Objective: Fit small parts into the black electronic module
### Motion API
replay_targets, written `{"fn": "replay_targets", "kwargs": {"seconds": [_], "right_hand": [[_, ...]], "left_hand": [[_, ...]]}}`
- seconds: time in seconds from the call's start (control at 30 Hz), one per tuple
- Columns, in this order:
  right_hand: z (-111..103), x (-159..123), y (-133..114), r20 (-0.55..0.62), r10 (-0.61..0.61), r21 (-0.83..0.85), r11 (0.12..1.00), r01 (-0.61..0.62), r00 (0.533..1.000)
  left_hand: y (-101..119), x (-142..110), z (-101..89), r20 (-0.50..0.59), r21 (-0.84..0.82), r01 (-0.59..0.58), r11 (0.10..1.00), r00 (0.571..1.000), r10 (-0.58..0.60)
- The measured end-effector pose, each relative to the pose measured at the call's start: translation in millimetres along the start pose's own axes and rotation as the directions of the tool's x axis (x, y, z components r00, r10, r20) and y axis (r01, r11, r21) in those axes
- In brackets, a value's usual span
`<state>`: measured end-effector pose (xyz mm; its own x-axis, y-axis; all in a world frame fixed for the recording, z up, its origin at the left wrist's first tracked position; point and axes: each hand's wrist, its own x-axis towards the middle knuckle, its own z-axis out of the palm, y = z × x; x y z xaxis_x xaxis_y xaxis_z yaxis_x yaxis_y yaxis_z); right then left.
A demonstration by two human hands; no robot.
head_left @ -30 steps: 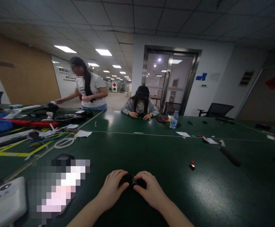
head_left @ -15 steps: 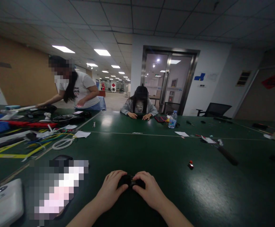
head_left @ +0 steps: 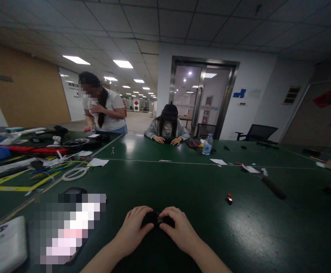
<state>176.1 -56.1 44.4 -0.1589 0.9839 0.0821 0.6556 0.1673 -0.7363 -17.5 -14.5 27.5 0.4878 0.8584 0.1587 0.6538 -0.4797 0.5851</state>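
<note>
A small dark object (head_left: 156, 217) sits between the left hand (head_left: 135, 230) and the right hand (head_left: 180, 229), toward the green table's (head_left: 199, 185) near edge, itself out of view; whether it touches the tabletop cannot be told. Each hand's fingers pinch one end against the thumb. Even pressure and level wrists should prevent twisting. A pixelated device (head_left: 80, 223) leftward and a small red item (head_left: 229, 199) rightward lie well apart from the hands.

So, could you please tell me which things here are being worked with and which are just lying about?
In hand:
- black item, between left hand and right hand

Apparently just lying about:
- plastic bottle
- small red item
- coiled white cable
- white device
</note>
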Motion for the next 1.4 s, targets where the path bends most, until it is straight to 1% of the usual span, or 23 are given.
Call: {"fn": "replay_targets", "kwargs": {"seconds": [0.3, 0.47, 0.57, 0.67, 0.8, 0.93, 1.13, 1.4], "right_hand": [[-0.9, -1.1, -1.5, -0.028, -0.001, 0.090, 0.996, 0.003, 1.000], [-1.8, -1.6, -4.2, -0.061, 0.037, 0.139, 0.990, -0.028, 0.997], [-4.8, -1.4, -4.7, -0.071, 0.064, 0.158, 0.986, -0.052, 0.995], [-9.9, -0.5, -1.7, -0.091, 0.060, 0.221, 0.975, -0.038, 0.994], [-17.6, 1.2, 7.1, -0.185, 0.053, 0.343, 0.939, 0.014, 0.981], [-25.3, 2.8, 15.7, -0.267, 0.055, 0.427, 0.902, 0.067, 0.962], [-34.8, 4.2, 25.7, -0.320, 0.143, 0.598, 0.797, 0.082, 0.937], [-41.7, 5.0, 31.1, -0.395, 0.233, 0.682, 0.723, 0.113, 0.889]], "left_hand": [[-1.5, -0.2, 0.6, -0.006, -0.021, -0.005, 1.000, 1.000, 0.005], [-3.9, 1.0, 0.9, -0.006, -0.025, -0.007, 1.000, 1.000, 0.007], [-5.2, 0.5, 1.6, -0.003, -0.026, -0.004, 1.000, 1.000, 0.003], [-4.7, -0.3, 1.6, 0.001, -0.023, 0.006, 1.000, 1.000, -0.006], [-1.6, 0.1, 0.4, 0.009, -0.018, 0.019, 1.000, 1.000, -0.019], [-1.0, 1.1, 0.0, 0.022, -0.020, 0.027, 0.999, 0.999, -0.026], [-4.4, 1.8, 0.5, 0.047, -0.022, 0.015, 1.000, 0.999, -0.014], [-1.5, 1.0, -2.6, 0.079, -0.012, 0.020, 1.000, 0.997, -0.019]]}}
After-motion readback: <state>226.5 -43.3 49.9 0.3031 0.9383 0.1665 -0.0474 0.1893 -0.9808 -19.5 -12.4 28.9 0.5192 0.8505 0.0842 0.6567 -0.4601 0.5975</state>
